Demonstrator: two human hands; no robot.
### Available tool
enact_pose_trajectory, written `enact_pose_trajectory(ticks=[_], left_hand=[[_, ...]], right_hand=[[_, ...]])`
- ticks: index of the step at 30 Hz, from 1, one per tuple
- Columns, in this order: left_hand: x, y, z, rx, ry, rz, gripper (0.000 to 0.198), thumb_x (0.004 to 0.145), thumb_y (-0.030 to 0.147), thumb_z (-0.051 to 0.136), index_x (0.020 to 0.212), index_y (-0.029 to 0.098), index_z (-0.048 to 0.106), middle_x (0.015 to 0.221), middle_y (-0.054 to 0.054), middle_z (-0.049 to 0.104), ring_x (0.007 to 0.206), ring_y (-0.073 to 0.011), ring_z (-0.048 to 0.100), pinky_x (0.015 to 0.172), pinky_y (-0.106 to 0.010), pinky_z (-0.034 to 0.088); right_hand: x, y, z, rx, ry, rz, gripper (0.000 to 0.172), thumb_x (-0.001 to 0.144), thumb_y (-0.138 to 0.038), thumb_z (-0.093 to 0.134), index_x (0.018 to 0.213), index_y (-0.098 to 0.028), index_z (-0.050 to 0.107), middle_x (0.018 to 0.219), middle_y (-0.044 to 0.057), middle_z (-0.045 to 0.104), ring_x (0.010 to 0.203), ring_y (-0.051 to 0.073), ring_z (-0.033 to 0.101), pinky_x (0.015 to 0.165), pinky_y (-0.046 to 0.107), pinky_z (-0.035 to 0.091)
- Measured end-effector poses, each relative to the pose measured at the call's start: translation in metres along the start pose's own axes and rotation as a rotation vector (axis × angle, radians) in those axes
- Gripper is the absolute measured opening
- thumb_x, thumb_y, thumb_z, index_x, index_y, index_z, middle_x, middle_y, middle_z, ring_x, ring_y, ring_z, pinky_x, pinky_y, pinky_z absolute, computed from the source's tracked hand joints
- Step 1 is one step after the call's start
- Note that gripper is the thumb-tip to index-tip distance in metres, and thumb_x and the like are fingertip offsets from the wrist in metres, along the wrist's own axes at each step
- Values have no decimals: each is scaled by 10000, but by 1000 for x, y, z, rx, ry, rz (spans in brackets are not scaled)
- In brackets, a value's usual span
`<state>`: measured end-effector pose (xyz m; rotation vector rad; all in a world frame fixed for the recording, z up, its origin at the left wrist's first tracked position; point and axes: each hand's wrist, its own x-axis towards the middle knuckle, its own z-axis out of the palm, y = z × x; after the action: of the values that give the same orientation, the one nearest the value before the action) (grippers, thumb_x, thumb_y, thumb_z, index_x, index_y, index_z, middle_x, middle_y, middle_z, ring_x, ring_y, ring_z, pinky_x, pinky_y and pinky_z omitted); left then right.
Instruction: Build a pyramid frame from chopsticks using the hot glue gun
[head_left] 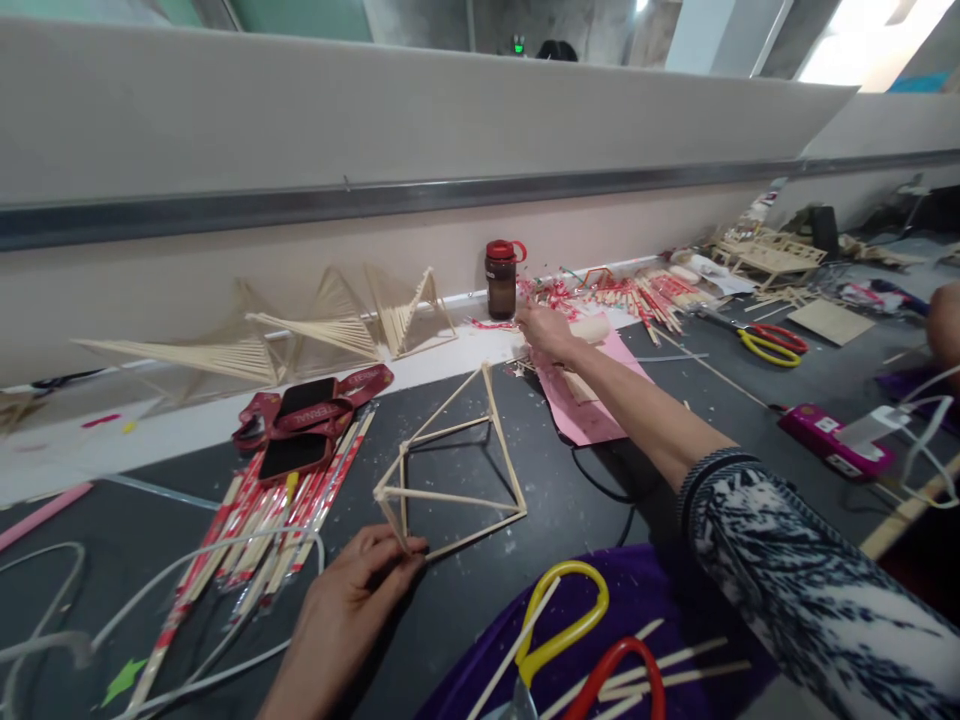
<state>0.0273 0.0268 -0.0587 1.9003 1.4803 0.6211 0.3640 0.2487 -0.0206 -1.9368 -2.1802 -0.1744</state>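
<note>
My left hand [360, 590] is at the near corner of a wooden stick frame [450, 512], its fingers pinched on that corner. The frame stands on the dark table, made of thin sticks joined into open shapes. My right hand [546, 335] reaches far forward, beside a dark bottle with a red lid [501, 280] and over the back edge of a pink sheet [592, 425]. Its fingers are bent together; what they hold, if anything, is too small to tell. Small stick pieces lie just below that hand.
Wrapped chopsticks [262, 530] and phones [300, 430] lie left. Stick models [322, 330] line the wall. Yellow-handled scissors [566, 650] and loose sticks lie on purple cloth [465, 665] in front. A purple power strip [832, 440] and a person's hand [943, 330] are right.
</note>
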Motion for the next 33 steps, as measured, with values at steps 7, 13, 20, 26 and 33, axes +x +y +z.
enact_pose_trajectory(ticks=[7, 13, 20, 26, 33], left_hand=[[0, 1, -1, 103, -22, 27, 260, 699, 502, 628, 799, 298, 755, 899, -43, 674, 879, -235, 620, 761, -273, 464], [0, 3, 2, 11, 14, 45, 220, 630, 473, 696, 756, 304, 760, 883, -38, 685, 838, -233, 604, 762, -252, 431], [0, 12, 6, -47, 52, 19, 222, 561, 469, 739, 712, 307, 757, 800, -46, 682, 803, -249, 580, 764, -272, 430], [2, 8, 8, 92, 65, 115, 244, 588, 529, 695, 694, 315, 743, 814, -30, 705, 788, -238, 614, 732, -262, 451], [5, 3, 8, 174, 66, 144, 256, 610, 557, 657, 693, 322, 715, 851, -15, 723, 817, -244, 639, 796, -281, 461]], right_hand=[[-33, -5, -26, 128, 64, 3, 253, 890, -251, 422, 1029, -145, 606, 968, 77, 659, 891, 191, 582, 737, 266, 391], [-134, -4, -42, 443, -111, -183, 220, 853, -201, 474, 1008, -143, 619, 889, 26, 660, 777, 124, 578, 702, 215, 379], [-234, 3, -32, 329, -260, -330, 218, 902, -255, 467, 991, -185, 653, 920, 58, 651, 838, 131, 578, 729, 230, 395], [-259, -22, -17, 11, -151, -406, 299, 950, -272, 366, 1108, -215, 614, 1011, 87, 597, 881, 181, 515, 675, 269, 387], [-258, -36, -14, -85, -176, -400, 258, 937, -223, 371, 1006, -156, 610, 964, 104, 579, 821, 199, 522, 629, 297, 409]])
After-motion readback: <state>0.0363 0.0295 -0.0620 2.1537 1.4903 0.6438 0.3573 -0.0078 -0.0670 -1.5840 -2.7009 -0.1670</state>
